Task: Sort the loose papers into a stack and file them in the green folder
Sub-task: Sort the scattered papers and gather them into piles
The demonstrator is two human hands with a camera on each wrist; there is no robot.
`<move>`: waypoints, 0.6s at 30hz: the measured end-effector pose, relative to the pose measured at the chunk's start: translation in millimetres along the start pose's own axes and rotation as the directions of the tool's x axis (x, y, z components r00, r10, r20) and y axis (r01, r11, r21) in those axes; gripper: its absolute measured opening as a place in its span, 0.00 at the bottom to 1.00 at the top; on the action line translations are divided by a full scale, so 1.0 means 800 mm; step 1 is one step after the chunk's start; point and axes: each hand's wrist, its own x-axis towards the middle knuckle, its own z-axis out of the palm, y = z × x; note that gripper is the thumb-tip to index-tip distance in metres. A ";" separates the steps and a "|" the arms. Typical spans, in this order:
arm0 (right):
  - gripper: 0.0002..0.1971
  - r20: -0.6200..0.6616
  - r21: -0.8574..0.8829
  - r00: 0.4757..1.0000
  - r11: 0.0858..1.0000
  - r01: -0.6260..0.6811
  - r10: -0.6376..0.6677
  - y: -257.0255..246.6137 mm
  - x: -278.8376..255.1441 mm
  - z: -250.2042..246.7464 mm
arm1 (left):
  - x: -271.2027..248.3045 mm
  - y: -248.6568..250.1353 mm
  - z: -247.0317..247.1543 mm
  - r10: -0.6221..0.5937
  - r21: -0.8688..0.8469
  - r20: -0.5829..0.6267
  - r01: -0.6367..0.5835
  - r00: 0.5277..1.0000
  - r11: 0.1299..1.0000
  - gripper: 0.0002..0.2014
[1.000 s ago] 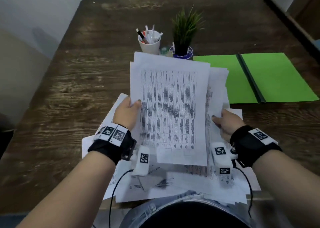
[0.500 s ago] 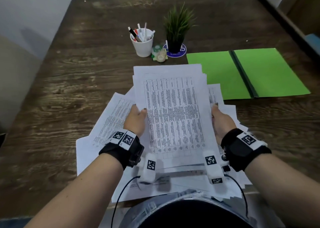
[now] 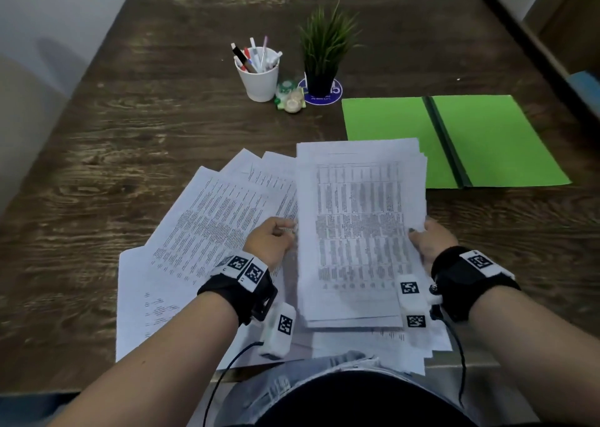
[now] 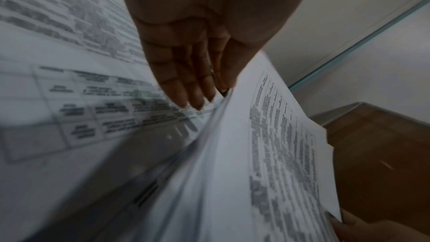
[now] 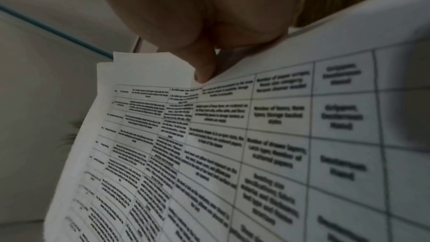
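Observation:
A stack of printed papers [image 3: 360,232] is held between my two hands, just above the loose sheets [image 3: 207,228] that lie fanned on the table. My left hand [image 3: 285,232] lies along the stack's left edge; in the left wrist view its fingers [image 4: 186,87] are straight and touch that edge. My right hand [image 3: 418,235] grips the right edge, thumb on the top sheet [image 5: 232,135], the other fingers hidden below. The green folder [image 3: 487,134] lies open and flat at the right, just beyond the stack's far corner.
A white cup of pens [image 3: 258,76], a small potted plant [image 3: 324,53] on a blue coaster and a small round item [image 3: 289,97] stand behind the papers. More sheets [image 3: 373,345] hang over the wooden table's [image 3: 130,128] near edge by my lap.
The stack has come down from a raised tilt and shifted right, uncovering the loose sheets on the left. My left thumb has left the top sheet; the right hand now grips the edge.

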 end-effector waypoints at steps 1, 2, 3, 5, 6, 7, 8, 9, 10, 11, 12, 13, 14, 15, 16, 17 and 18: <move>0.12 -0.035 -0.032 0.999 0.999 -0.026 0.025 0.007 0.008 -0.008 | -0.001 -0.004 0.006 -0.029 0.069 -0.007 0.029 1.000 0.997 0.09; 0.14 -0.078 -0.096 0.995 0.993 -0.063 0.056 0.011 0.013 -0.017 | -0.001 -0.008 0.012 -0.059 0.143 -0.015 0.061 0.998 0.988 0.11; 0.15 -0.102 -0.154 0.992 0.984 -0.095 0.080 0.014 0.015 -0.027 | -0.003 -0.012 0.018 -0.090 0.195 -0.022 0.093 0.996 0.976 0.13; 0.17 -0.113 -0.222 0.986 0.964 -0.148 0.125 0.026 0.023 -0.039 | -0.004 -0.017 0.032 -0.127 0.209 -0.029 0.131 0.991 0.969 0.16; 0.18 -0.111 -0.266 0.982 0.948 -0.178 0.153 0.028 0.025 -0.042 | -0.004 -0.019 0.038 -0.135 0.205 -0.026 0.137 0.991 0.969 0.17; 0.19 -0.099 -0.296 0.984 0.939 -0.174 0.151 0.034 0.028 -0.042 | -0.005 -0.020 0.045 -0.135 0.203 -0.021 0.136 0.991 0.970 0.18; 0.19 -0.099 -0.278 0.984 0.945 -0.170 0.148 0.040 0.031 -0.041 | -0.006 -0.021 0.052 -0.135 0.206 -0.011 0.134 0.991 0.969 0.19; 0.19 -0.102 -0.288 0.986 0.945 -0.157 0.132 0.045 0.034 -0.040 | -0.007 -0.020 0.058 -0.140 0.211 0.002 0.136 0.990 0.968 0.20; 0.19 -0.096 -0.301 0.986 0.940 -0.163 0.140 0.048 0.037 -0.038 | -0.008 -0.020 0.063 -0.142 0.212 0.011 0.137 0.990 0.968 0.21; 0.20 -0.091 -0.312 0.986 0.937 -0.159 0.137 0.049 0.038 -0.037 | -0.007 -0.020 0.067 -0.144 0.215 0.016 0.138 0.989 0.967 0.21; 0.20 -0.079 -0.320 0.987 0.934 -0.157 0.139 0.048 0.039 -0.038 | -0.007 -0.019 0.071 -0.150 0.223 0.025 0.140 0.988 0.965 0.22; 0.20 -0.064 -0.325 0.988 0.933 -0.155 0.142 0.048 0.039 -0.038 | -0.007 -0.018 0.074 -0.153 0.236 0.032 0.141 0.988 0.961 0.22; 0.20 -0.057 -0.333 0.988 0.930 -0.157 0.146 0.048 0.043 -0.038 | -0.006 -0.017 0.077 -0.151 0.246 0.039 0.137 0.988 0.959 0.21; 0.20 -0.052 -0.344 0.988 0.926 -0.156 0.147 0.048 0.044 -0.040 | -0.006 -0.016 0.079 -0.148 0.250 0.045 0.132 0.988 0.959 0.20; 0.20 -0.046 -0.352 0.988 0.923 -0.155 0.148 0.047 0.045 -0.040 | -0.005 -0.015 0.081 -0.141 0.259 0.054 0.123 0.989 0.958 0.17; 0.20 -0.041 -0.362 0.988 0.919 -0.154 0.149 0.047 0.043 -0.040 | -0.004 -0.015 0.083 -0.129 0.276 0.060 0.107 0.990 0.955 0.14; 0.20 -0.035 -0.354 0.987 0.922 -0.157 0.155 0.045 0.042 -0.041 | -0.003 -0.014 0.083 -0.118 0.291 0.069 0.093 0.991 0.952 0.11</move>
